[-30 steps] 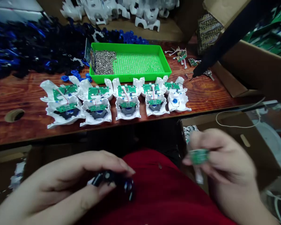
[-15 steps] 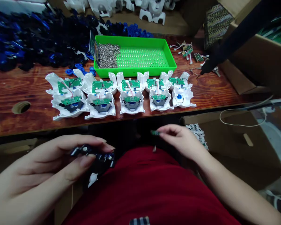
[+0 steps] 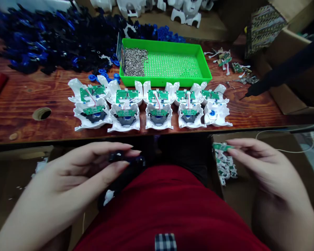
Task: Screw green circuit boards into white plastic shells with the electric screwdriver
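Between the thumb and fingers of my left hand (image 3: 78,184) is a small black plastic part (image 3: 131,159), partly covered by the fingertips. My right hand (image 3: 261,164) pinches a small green circuit board (image 3: 222,147) by one end, over the box at the right. Both hands are below the table's front edge, well apart. Beyond them a row of white plastic shells (image 3: 159,120) stands along that edge, in two lines. Most shells hold green circuit boards (image 3: 127,94); a blue button shows in the bare front right shell (image 3: 216,115).
Silver screws fill the left part of a green tray (image 3: 172,82). Black and blue parts (image 3: 54,42) are heaped at the left. A dark screwdriver (image 3: 272,78) juts in from the right. Small boards (image 3: 226,166) lie in a cardboard box (image 3: 246,188). The wooden table (image 3: 18,118) has a round hole.
My right hand has moved right with the circuit board, from near my lap to over the box. My left hand still grips the black part. The view has shifted left.
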Demonstrator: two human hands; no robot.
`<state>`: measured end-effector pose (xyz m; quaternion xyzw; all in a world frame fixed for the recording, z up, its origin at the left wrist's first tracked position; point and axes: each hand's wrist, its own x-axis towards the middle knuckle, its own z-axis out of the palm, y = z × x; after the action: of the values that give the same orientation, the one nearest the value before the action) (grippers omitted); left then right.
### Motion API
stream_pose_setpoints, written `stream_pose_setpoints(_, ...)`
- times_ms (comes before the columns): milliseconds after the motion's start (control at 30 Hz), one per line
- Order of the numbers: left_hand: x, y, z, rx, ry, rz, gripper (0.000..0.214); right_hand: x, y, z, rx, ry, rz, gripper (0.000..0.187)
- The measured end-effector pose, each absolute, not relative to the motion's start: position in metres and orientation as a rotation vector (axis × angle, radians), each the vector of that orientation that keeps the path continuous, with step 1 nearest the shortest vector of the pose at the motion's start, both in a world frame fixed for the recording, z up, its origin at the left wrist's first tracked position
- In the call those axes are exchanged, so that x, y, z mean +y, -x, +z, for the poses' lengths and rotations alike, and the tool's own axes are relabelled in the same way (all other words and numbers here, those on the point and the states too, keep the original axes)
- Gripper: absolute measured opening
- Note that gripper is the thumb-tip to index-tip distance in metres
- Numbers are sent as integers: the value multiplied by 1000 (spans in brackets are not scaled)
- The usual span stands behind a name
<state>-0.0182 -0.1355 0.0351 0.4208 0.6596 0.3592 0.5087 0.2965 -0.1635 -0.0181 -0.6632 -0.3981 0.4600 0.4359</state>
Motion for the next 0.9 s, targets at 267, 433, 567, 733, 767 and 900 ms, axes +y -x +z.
stream_pose_setpoints(267, -113, -10, 20, 1189, -1280, 576, 16, -155, -253, -6, -927, 1253, 764, 27)
stream_pose_setpoints(433, -109, -33, 12, 982, -1315, 439, 13, -150, -234, -10, -1453, 1193, 694, 38)
stream_pose_setpoints(567, -108, -40, 7, 916, -1294, 434, 13, -143, -238, -17, -1685, 1072, 823, 45)
stream_pose_setpoints(733, -101, -43, 6, 955, -1322, 391, 15, -135, -245, -21, -1575, 996, 1019, 43)
stream_pose_setpoints(767, -99, -45, 6, 954, -1322, 380, 14, -134, -247, -21, -1559, 992, 1045, 43)
stream_pose_setpoints(900, -92, -51, 7, 964, -1284, 374, 12, -130, -253, -24, -1478, 1029, 1148, 39)
